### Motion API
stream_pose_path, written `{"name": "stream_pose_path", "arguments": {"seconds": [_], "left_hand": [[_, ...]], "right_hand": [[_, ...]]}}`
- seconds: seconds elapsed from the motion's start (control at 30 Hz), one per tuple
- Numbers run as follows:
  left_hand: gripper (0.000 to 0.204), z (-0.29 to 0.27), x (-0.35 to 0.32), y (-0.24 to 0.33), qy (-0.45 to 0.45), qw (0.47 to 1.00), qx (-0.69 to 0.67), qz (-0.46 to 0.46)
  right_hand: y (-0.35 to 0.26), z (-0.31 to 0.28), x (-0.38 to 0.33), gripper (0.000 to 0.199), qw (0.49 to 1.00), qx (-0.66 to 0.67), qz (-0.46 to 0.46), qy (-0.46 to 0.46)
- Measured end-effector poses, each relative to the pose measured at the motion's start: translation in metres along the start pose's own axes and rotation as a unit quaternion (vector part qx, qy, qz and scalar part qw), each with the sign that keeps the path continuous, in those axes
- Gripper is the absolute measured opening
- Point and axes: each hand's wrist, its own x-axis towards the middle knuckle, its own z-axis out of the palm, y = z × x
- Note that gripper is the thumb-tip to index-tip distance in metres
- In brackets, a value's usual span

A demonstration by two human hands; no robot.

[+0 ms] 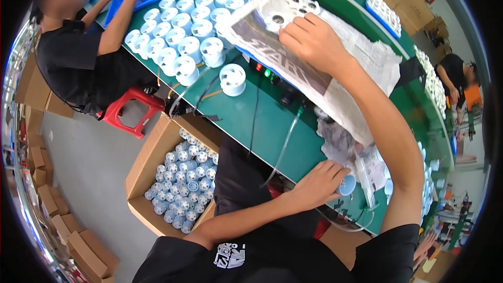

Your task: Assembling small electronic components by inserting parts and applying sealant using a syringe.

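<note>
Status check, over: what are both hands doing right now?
Left hand shut on small white spool at table edge. Right hand flat on newspaper sheet over tray. Clear tube lies between.

green table (pixel 236 126) | white spools (pixel 181 36) | newspaper (pixel 314 68) | cables (pixel 255 110)

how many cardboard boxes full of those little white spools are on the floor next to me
1: an open cardboard box of small white spools sits on the floor by the green table. Others may be hidden under it.
</note>
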Motion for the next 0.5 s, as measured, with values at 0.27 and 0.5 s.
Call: {"name": "stream_pose_path", "arguments": {"seconds": [0.27, 0.5], "left_hand": [[0.058, 0.006, 0.016, -0.007, 0.001, 1.000, 0.015, -0.004], [0.072, 0.006, 0.018, -0.002, -0.029, 0.998, 0.032, -0.035]], "right_hand": [[-0.093, -0.105, -0.095, 0.015, 0.990, 0.036, 0.087, 0.106], [-0.219, -0.200, -0.146, 0.008, 0.524, 0.258, 0.790, 0.186]]}}
